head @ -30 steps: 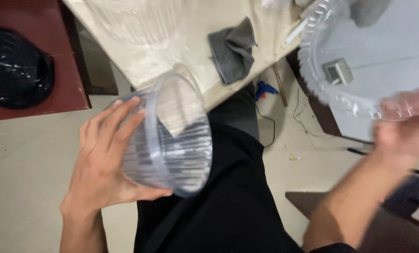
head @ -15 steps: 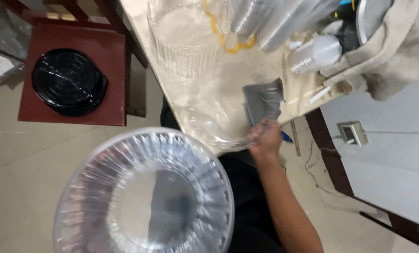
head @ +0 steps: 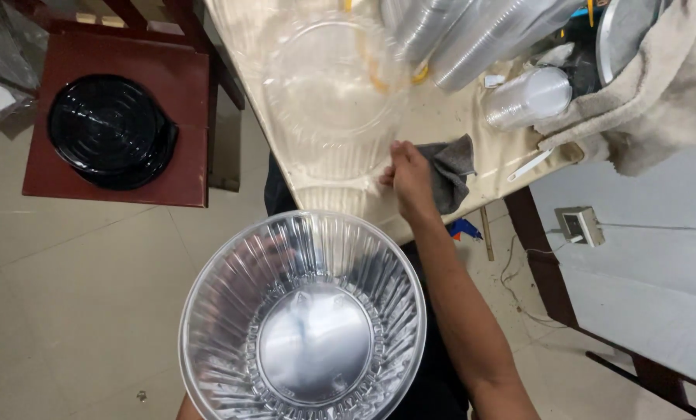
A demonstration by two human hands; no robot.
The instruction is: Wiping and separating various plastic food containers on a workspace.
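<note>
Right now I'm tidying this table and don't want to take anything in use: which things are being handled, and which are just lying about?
In hand:
- clear ribbed plastic bowl, close to the camera; left hand hidden
- grey cloth, under the right hand

Lying about:
- clear lid on the table
- stacked clear cups
- black domed lid on the red stool
- beige towel

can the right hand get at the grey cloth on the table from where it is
Probably yes. The right hand is already at the table edge, right beside the grey cloth and seemingly touching it, with nothing between them.
</note>
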